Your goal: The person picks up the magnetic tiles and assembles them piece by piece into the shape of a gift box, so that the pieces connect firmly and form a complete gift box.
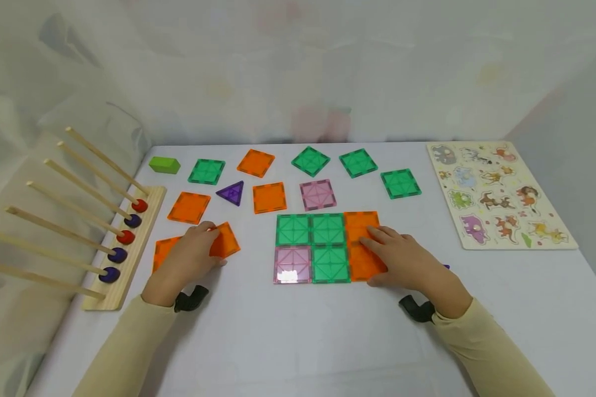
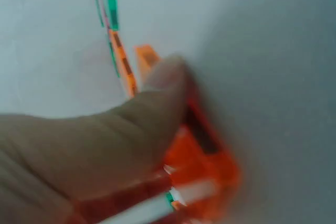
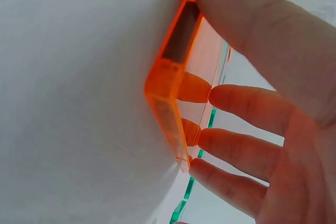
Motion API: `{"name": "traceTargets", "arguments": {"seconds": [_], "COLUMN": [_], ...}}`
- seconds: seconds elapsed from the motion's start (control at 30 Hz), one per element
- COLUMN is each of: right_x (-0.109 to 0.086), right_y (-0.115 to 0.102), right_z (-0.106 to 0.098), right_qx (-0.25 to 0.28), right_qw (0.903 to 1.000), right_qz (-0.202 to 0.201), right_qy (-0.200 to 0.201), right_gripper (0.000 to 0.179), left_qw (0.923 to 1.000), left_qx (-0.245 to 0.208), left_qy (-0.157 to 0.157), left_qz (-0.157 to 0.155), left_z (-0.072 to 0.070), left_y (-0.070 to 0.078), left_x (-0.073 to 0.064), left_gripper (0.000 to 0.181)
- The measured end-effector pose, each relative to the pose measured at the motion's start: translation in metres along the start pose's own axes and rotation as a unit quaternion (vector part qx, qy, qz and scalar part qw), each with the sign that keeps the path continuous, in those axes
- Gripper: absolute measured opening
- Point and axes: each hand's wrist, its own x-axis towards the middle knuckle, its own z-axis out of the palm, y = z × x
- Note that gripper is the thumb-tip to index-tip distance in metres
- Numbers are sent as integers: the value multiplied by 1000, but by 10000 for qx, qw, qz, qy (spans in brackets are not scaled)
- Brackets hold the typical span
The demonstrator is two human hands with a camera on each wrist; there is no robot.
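Note:
My left hand (image 1: 191,253) pinches an orange square tile (image 1: 227,241) between thumb and fingers, left of a flat block of joined tiles. In the left wrist view the thumb lies across the edge of this blurred orange tile (image 2: 202,174). Another orange tile (image 1: 164,252) is partly hidden under that hand. My right hand (image 1: 407,262) rests with spread fingers on the lower orange tile (image 1: 361,263) at the block's right end. Its thumb touches the near edge of this orange tile (image 3: 165,82). Green tiles (image 1: 293,230) and a pink tile (image 1: 292,264) form the block's remainder.
Loose orange, green, pink and purple tiles (image 1: 230,193) lie toward the back. A wooden rack (image 1: 146,220) with pegs and beads stands at left, near a green block (image 1: 164,165). An animal puzzle board (image 1: 501,193) lies at right. A purple piece (image 1: 446,267) peeks out behind the right wrist.

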Motion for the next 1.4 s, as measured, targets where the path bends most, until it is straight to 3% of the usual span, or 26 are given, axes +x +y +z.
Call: {"name": "traceTargets", "arguments": {"seconds": [0.2, 0.47, 0.67, 1.07, 1.2, 1.4], "right_x": [-1, 2, 3, 3, 3, 3], "right_y": [1, 2, 3, 5, 6, 4], "right_z": [0, 2, 2, 4, 3, 3], "right_qx": [66, 94, 177, 129, 86, 140], "right_qw": [10000, 9999, 9998, 9999, 9999, 9998], "right_qz": [30, 36, 37, 76, 91, 105], "right_qy": [-1, 0, -39, -60, -61, -81], "right_gripper": [82, 85, 85, 85, 85, 85], "left_qw": [9984, 9941, 9906, 9917, 9922, 9934], "left_qx": [-132, -32, -141, -427, -535, -311], "left_qy": [-40, 60, 38, 96, 54, -464], "left_qz": [547, 1079, 1363, 1210, 1123, 998], "left_z": [5, 12, 13, 1, -7, -21], "left_y": [6, 30, 42, 45, 48, 54], "left_x": [14, 35, 40, 46, 66, 117], "left_gripper": [67, 63, 62, 53, 51, 65]}}
